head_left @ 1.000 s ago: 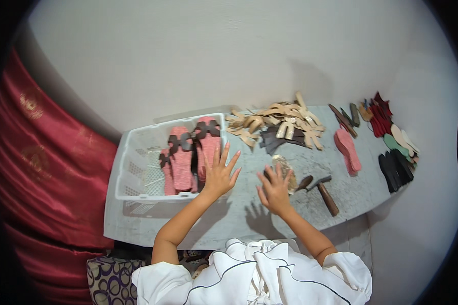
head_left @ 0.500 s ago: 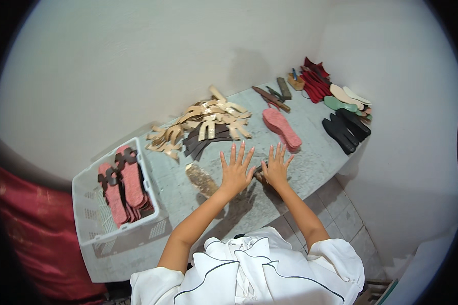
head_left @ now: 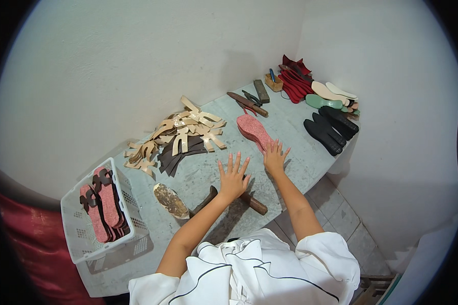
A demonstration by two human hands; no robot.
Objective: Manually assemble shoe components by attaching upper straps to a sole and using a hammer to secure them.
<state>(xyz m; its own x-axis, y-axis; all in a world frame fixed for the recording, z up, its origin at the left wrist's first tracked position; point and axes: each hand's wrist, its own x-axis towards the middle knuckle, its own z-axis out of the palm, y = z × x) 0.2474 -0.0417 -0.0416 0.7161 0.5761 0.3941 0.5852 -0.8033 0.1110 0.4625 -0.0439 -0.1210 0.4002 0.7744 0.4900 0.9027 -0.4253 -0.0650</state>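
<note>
My left hand (head_left: 233, 180) is open, palm down with its fingers spread, over the near middle of the table. Beneath it lie a wooden handle (head_left: 254, 203) and a dark curved tool piece (head_left: 206, 200); the hand and forearm hide whether they join. My right hand (head_left: 275, 160) is also open, its fingertips over the near end of a stack of pink insoles (head_left: 252, 129). Whether they touch it I cannot tell. A worn, sole-shaped piece (head_left: 171, 200) rests left of my left hand.
At left, a white plastic basket (head_left: 132, 223) holds pink insoles with dark straps (head_left: 105, 195). Beige strap pieces (head_left: 183, 127) lie over dark ones (head_left: 175, 158). Farther back are a sheathed knife (head_left: 248, 104), a block (head_left: 261, 91), red pieces (head_left: 295, 84) and black soles (head_left: 323, 133).
My view has shifted. My right hand has moved away from my left toward the insole stack. The wooden handle and dark tool piece show more fully now.
</note>
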